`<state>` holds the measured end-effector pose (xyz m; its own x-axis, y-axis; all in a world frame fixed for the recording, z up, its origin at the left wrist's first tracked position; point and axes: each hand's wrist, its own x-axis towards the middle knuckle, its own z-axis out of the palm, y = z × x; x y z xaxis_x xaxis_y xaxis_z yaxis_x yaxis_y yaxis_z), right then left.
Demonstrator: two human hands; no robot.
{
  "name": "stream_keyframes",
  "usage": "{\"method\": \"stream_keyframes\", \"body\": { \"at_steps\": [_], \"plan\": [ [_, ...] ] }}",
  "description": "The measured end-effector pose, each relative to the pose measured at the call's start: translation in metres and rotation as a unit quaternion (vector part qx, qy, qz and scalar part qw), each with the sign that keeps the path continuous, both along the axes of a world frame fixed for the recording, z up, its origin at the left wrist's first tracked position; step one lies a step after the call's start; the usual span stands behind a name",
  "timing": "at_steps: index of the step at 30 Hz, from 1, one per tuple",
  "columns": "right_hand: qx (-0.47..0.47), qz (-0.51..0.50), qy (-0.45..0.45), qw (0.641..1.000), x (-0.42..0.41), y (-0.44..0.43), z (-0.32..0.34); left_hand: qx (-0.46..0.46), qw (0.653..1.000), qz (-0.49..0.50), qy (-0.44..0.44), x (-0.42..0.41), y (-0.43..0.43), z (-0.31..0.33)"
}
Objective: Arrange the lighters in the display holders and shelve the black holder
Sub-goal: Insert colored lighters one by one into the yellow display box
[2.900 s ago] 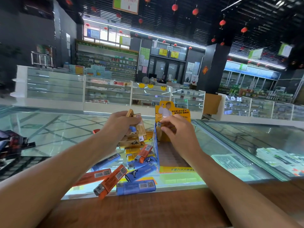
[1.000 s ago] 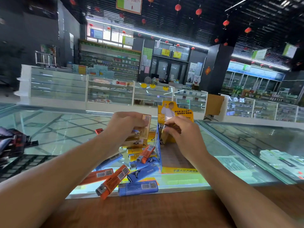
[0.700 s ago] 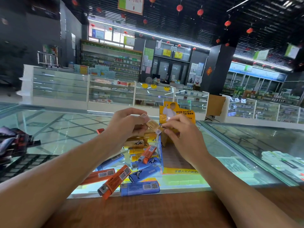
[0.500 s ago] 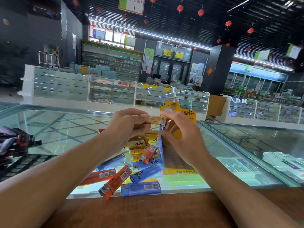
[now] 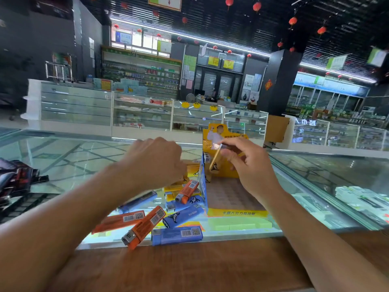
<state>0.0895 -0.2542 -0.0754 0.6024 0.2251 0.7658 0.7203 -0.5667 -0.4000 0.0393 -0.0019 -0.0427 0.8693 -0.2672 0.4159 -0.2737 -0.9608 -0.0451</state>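
A yellow cardboard display holder (image 5: 235, 212) stands on the glass counter, its grid tray almost bare, with a few lighters upright at its back left corner. My right hand (image 5: 250, 167) pinches one yellow lighter (image 5: 215, 160), tilted, above the tray's back left part. My left hand (image 5: 155, 163) is curled on a bunch of yellow lighters (image 5: 190, 171) just left of the holder. Loose orange lighters (image 5: 144, 227) and blue lighters (image 5: 176, 236) lie scattered in front of it. A dark object (image 5: 17, 178), possibly the black holder, sits at the left edge.
A wooden ledge (image 5: 189, 266) runs along the counter's near edge. The glass counter top (image 5: 73, 157) stretches left and right, with white boxes (image 5: 362, 197) under the glass at the right. Glass shop cabinets (image 5: 143, 112) stand across the aisle.
My right hand took one yellow lighter from the bunch in my left hand and carried it right, over the holder. My left hand dropped back toward the pile.
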Motion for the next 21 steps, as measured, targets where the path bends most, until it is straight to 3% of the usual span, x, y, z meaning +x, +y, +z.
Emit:
{"method": "stream_keyframes", "body": {
  "at_steps": [4,10,21],
  "plan": [
    [-0.092,-0.015,0.005,0.996,-0.001,0.007,-0.005,0.015,0.997,-0.050,0.061,-0.015,0.004,0.010],
    [-0.069,-0.020,0.033,0.997,-0.002,0.011,-0.004,-0.002,0.998,-0.052,0.036,-0.008,-0.004,0.002],
    [-0.169,-0.124,-0.031,0.977,-0.004,0.018,-0.008,0.069,0.997,-0.035,0.015,-0.016,-0.005,-0.001]
  ]
}}
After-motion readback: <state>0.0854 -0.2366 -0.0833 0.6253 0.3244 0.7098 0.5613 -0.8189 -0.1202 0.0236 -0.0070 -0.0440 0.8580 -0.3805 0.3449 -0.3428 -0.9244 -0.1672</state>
